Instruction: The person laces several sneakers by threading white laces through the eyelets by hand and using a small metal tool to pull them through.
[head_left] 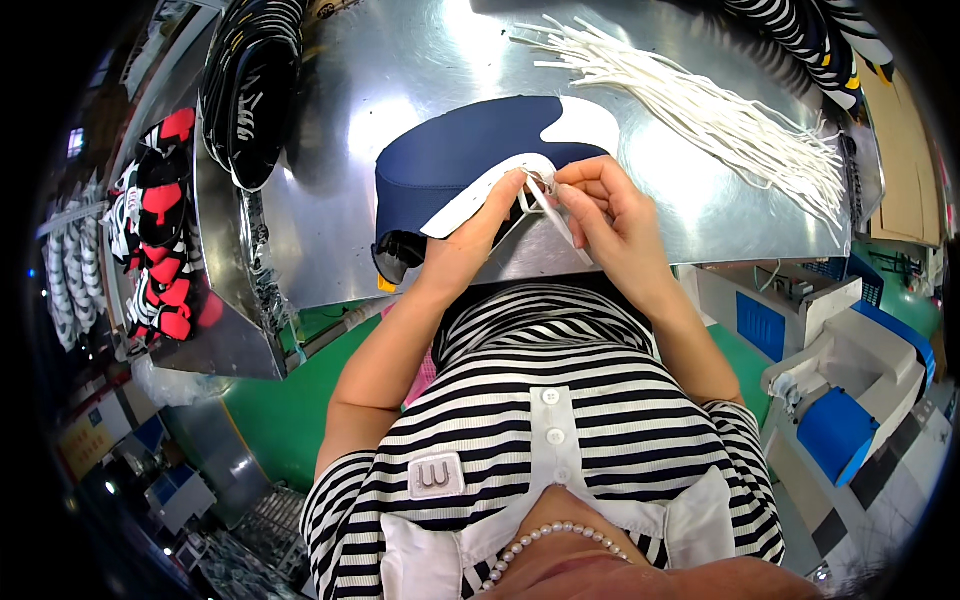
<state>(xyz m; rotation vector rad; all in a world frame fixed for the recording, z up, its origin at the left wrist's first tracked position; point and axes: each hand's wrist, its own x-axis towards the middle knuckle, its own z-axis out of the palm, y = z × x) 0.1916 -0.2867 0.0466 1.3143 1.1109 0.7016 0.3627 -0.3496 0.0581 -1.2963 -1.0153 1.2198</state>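
Observation:
A navy shoe upper [450, 140] with white panels lies on the metal table in front of me. My left hand [468, 245] is closed on its white eyelet strip [478, 198], thumb on top and the other fingers hidden beneath. At the end of that strip, my right hand [618, 215] pinches a thin white shoelace [553, 222], thumb against forefinger. Part of the lace hangs in a loop between my hands, toward the table's near edge. The exact eyelet at the right fingertips is too small to make out.
A bundle of loose white laces [700, 115] lies on the metal table [340, 240] at the far right. Black uppers [250, 110] are stacked far left, with red, black and white pieces [165, 240] beyond the edge. Striped uppers [810, 45] sit back right; a grey-and-blue machine [850, 375] stands right.

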